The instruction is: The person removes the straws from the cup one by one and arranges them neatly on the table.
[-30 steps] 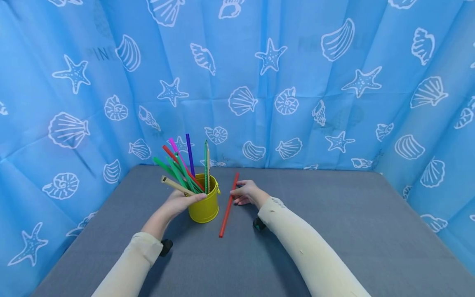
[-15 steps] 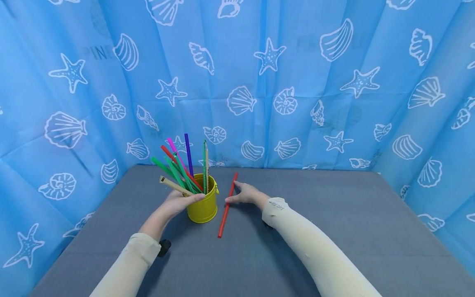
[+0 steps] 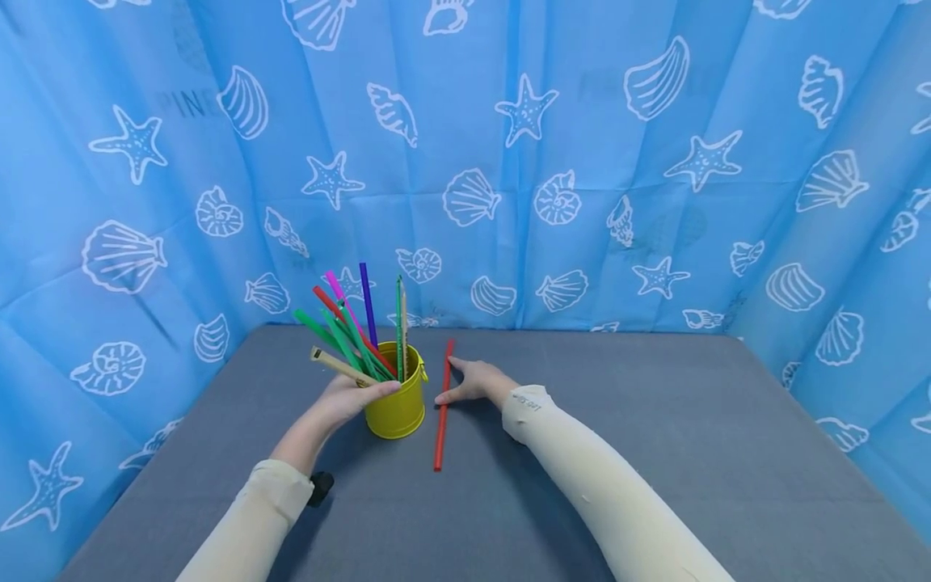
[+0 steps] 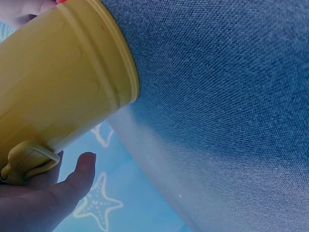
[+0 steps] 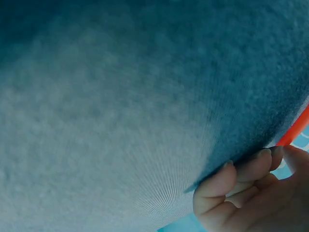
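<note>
A small yellow bucket stands upright on the grey table. My left hand grips its left side, thumb along the rim and the other fingers mostly hidden behind. In the left wrist view, that hand is at the bucket's handle loop. Several sticks lean out of the bucket, including a beige one just above my hand. To the bucket's right, my right hand holds a long red stick between thumb and index finger. The right wrist view shows the other fingers curled beside it.
Green sticks, a purple one, a pink one and a green pointed pencil rise above the rim. A blue shell-print curtain hangs along the table's back and sides.
My right hand has spread its thumb and index finger along the red stick. The stick has turned more upright in view, its top swinging left. My left hand stays on the bucket.
</note>
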